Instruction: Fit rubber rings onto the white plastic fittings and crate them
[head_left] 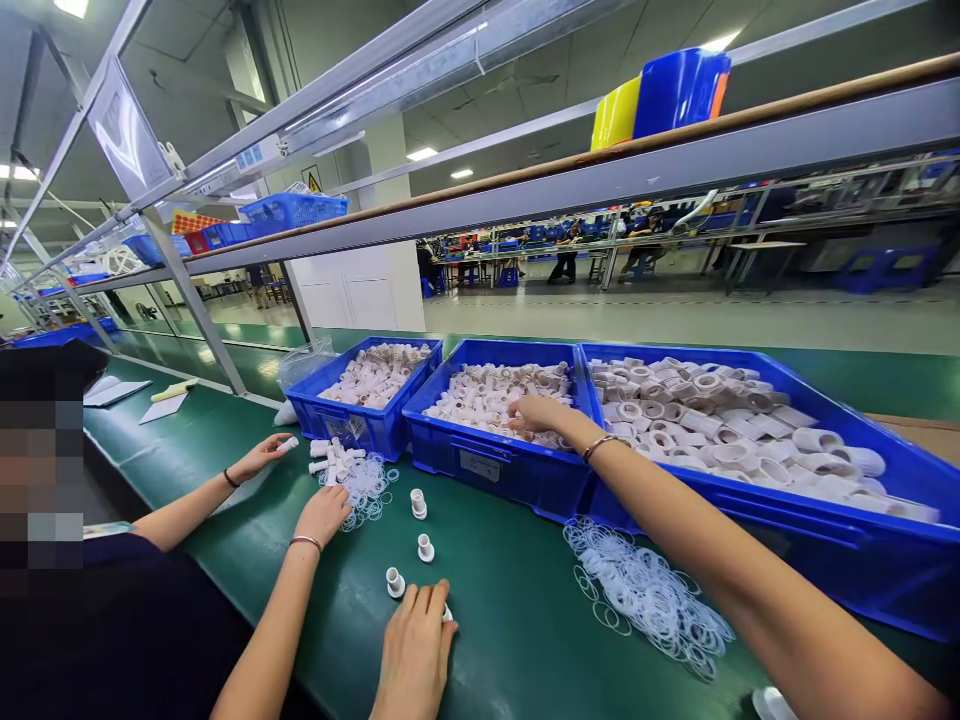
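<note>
My left hand [416, 645] rests low over the green bench, its fingers closed around a white plastic fitting [448, 613] that mostly hides behind them. Just beyond it, three white flanged fittings [425, 547] stand upright in a loose row. My right hand [536, 415] reaches into the middle blue bin [499, 470], fingers curled down among small white plastic parts [487, 390]; its fingertips are partly hidden, so what they grip cannot be made out. Under my right forearm lies a pile of thin translucent rings [649, 595].
A co-worker's hands [322, 520] are at the left, by more rings [366, 490] and white parts. A left blue bin [352, 425] and a right blue bin [787, 520] hold white pieces. Tape rolls [679, 92] sit on the overhead shelf [525, 190]. Another white piece [772, 703] lies at the bottom edge.
</note>
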